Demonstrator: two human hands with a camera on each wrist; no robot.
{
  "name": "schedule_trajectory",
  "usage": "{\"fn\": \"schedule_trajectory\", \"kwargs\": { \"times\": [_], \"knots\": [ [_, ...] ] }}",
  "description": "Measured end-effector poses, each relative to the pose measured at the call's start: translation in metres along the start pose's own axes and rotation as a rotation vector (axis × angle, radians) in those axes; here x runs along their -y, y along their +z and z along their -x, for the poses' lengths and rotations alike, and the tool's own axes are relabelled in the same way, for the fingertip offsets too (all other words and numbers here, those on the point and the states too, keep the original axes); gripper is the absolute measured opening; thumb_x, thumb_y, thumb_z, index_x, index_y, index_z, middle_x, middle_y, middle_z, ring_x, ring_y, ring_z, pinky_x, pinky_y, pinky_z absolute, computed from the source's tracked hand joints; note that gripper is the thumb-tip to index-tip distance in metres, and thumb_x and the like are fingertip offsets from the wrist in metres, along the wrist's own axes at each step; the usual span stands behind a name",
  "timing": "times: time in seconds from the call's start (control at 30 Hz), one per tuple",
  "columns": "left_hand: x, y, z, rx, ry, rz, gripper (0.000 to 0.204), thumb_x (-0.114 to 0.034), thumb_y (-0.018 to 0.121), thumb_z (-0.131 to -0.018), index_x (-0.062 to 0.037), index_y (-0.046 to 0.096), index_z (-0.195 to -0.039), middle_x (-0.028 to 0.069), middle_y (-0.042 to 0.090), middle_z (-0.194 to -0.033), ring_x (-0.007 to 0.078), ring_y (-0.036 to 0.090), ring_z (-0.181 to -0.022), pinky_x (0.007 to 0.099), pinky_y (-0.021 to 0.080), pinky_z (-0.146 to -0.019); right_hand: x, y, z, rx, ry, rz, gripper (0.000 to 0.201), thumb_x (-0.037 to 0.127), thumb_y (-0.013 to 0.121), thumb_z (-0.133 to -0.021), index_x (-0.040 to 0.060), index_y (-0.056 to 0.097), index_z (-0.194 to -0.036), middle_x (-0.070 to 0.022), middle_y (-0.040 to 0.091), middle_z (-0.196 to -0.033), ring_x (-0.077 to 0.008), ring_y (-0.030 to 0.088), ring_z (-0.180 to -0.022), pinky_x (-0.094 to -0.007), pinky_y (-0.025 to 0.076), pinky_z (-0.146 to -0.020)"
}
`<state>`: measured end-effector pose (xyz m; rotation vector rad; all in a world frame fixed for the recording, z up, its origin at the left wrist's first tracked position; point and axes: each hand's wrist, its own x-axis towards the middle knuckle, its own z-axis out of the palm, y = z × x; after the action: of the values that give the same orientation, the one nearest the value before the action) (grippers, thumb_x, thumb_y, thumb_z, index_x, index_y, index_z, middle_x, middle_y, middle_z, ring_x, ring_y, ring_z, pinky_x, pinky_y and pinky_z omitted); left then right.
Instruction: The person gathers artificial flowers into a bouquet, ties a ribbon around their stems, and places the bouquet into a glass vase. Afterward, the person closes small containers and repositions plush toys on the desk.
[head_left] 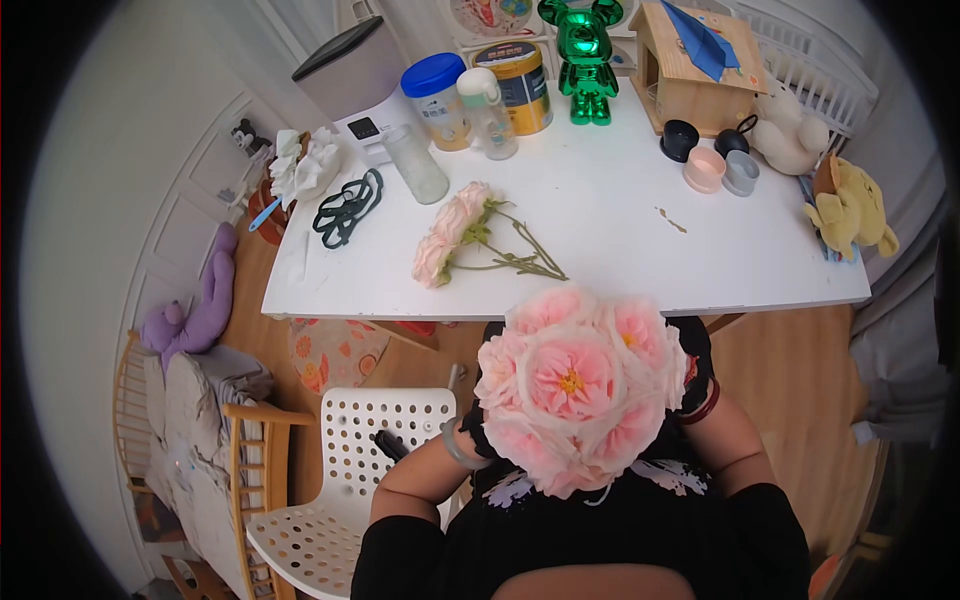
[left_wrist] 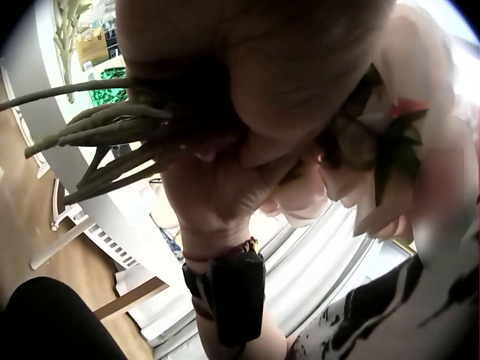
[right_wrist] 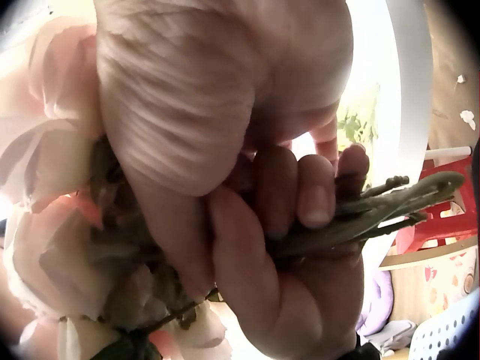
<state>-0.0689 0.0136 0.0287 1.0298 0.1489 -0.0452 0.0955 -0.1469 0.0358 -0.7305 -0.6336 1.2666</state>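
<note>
A round bouquet of pink flowers [head_left: 570, 385] is held in front of the torso, hiding both hands in the head view. In the left wrist view my left hand [left_wrist: 262, 64] grips its bundled green stems [left_wrist: 112, 131], and my right hand [left_wrist: 217, 191] meets it from below. The right wrist view shows my right hand [right_wrist: 217, 90] around the stems just under the blooms [right_wrist: 56, 247], with my left hand [right_wrist: 307, 281] curled round them alongside. The stem ends [right_wrist: 420, 195] stick out past the fingers. Two looser pink flowers [head_left: 455, 225] lie on the table.
On the white table [head_left: 610, 250] are dark green tape or ribbon [head_left: 347, 208], a glass [head_left: 415, 165], a bottle [head_left: 487, 115], tins, a green bear figure [head_left: 587, 65], small round cups [head_left: 705, 170] and a wooden house [head_left: 700, 75]. A white chair [head_left: 385, 430] stands at the left.
</note>
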Motion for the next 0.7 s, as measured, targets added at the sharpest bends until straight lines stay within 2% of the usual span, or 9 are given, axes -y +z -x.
{"fn": "schedule_trajectory", "kwargs": {
  "times": [0.03, 0.07, 0.13, 0.23, 0.47, 0.53, 0.57, 0.63, 0.7],
  "knots": [
    [-0.001, 0.005, -0.001, -0.053, 0.055, -0.137, 0.071, -0.027, 0.072, -0.078, -0.0063, 0.037, -0.136, 0.0094, 0.038, -0.139, 0.0218, 0.032, -0.131, 0.0395, 0.023, -0.111, -0.006, -0.005, -0.002, 0.046, -0.015, -0.166, 0.049, 0.023, 0.054, -0.093, 0.0048, 0.038, -0.135, -0.0096, 0.046, -0.135, -0.0195, 0.046, -0.122, -0.0338, 0.040, -0.101],
    [0.004, 0.003, -0.003, -0.053, 0.054, -0.137, 0.071, -0.027, 0.072, -0.078, -0.0063, 0.037, -0.136, 0.0094, 0.038, -0.139, 0.0218, 0.032, -0.131, 0.0395, 0.023, -0.111, -0.016, -0.015, -0.005, 0.046, -0.016, -0.166, 0.049, 0.023, 0.054, -0.093, 0.0048, 0.038, -0.135, -0.0096, 0.046, -0.135, -0.0195, 0.046, -0.122, -0.0338, 0.040, -0.101],
    [0.030, -0.011, -0.011, -0.135, 0.123, -0.222, 0.071, -0.028, 0.073, -0.078, -0.0061, 0.037, -0.135, 0.0094, 0.039, -0.138, 0.0220, 0.035, -0.130, 0.0392, 0.027, -0.109, -0.034, -0.033, -0.009, 0.166, -0.188, -0.109, 0.059, 0.030, 0.054, -0.091, 0.0043, 0.033, -0.140, -0.0111, 0.041, -0.139, -0.0229, 0.042, -0.126, -0.0384, 0.036, -0.105],
    [0.059, -0.030, -0.020, -0.259, 0.229, -0.345, 0.071, -0.028, 0.073, -0.077, -0.0057, 0.037, -0.135, 0.0094, 0.040, -0.138, 0.0222, 0.038, -0.127, 0.0388, 0.032, -0.107, -0.032, -0.027, -0.007, 0.105, -0.187, -0.144, 0.055, 0.028, 0.055, -0.091, 0.0042, 0.035, -0.137, -0.0112, 0.043, -0.137, -0.0224, 0.044, -0.123, -0.0380, 0.038, -0.103],
    [0.036, -0.028, -0.011, -0.181, 0.183, -0.328, 0.069, -0.027, 0.071, -0.079, -0.0055, 0.037, -0.135, 0.0097, 0.041, -0.137, 0.0224, 0.039, -0.126, 0.0385, 0.034, -0.105, -0.018, -0.004, -0.003, -0.069, -0.171, -0.258, 0.045, 0.023, 0.057, -0.091, 0.0039, 0.043, -0.129, -0.0115, 0.049, -0.129, -0.0209, 0.050, -0.116, -0.0369, 0.043, -0.097],
    [0.028, -0.029, -0.007, -0.149, 0.166, -0.326, 0.068, -0.027, 0.071, -0.080, -0.0054, 0.037, -0.135, 0.0099, 0.041, -0.137, 0.0224, 0.040, -0.126, 0.0384, 0.035, -0.105, -0.012, 0.001, -0.001, -0.132, -0.359, 0.241, 0.038, 0.022, 0.056, -0.092, 0.0031, 0.045, -0.123, -0.0122, 0.051, -0.125, -0.0206, 0.053, -0.110, -0.0371, 0.045, -0.094],
    [0.025, -0.028, -0.007, -0.133, 0.158, -0.325, 0.067, -0.027, 0.070, -0.080, -0.0054, 0.037, -0.135, 0.0099, 0.041, -0.137, 0.0225, 0.040, -0.125, 0.0383, 0.035, -0.104, -0.010, 0.003, -0.001, -0.131, -0.360, 0.241, 0.038, 0.022, 0.056, -0.092, 0.0031, 0.045, -0.123, -0.0122, 0.051, -0.125, -0.0206, 0.053, -0.110, -0.0371, 0.045, -0.094],
    [0.023, -0.023, -0.009, -0.104, 0.141, -0.322, 0.067, -0.026, 0.070, -0.081, -0.0053, 0.037, -0.135, 0.0100, 0.041, -0.136, 0.0225, 0.041, -0.125, 0.0382, 0.036, -0.104, -0.007, 0.007, -0.001, -0.062, -0.186, -0.014, 0.056, 0.030, 0.050, -0.093, 0.0042, 0.032, -0.139, -0.0133, 0.040, -0.139, -0.0255, 0.042, -0.126, -0.0404, 0.038, -0.104],
    [0.018, -0.019, -0.007, -0.074, 0.124, -0.319, 0.066, -0.026, 0.069, -0.081, -0.0053, 0.037, -0.135, 0.0102, 0.041, -0.136, 0.0226, 0.041, -0.125, 0.0381, 0.037, -0.103, -0.006, 0.015, 0.001, -0.111, -0.207, -0.082, 0.049, 0.022, 0.056, -0.090, 0.0031, 0.039, -0.131, -0.0127, 0.046, -0.131, -0.0227, 0.049, -0.116, -0.0383, 0.042, -0.097]
  ]
}}
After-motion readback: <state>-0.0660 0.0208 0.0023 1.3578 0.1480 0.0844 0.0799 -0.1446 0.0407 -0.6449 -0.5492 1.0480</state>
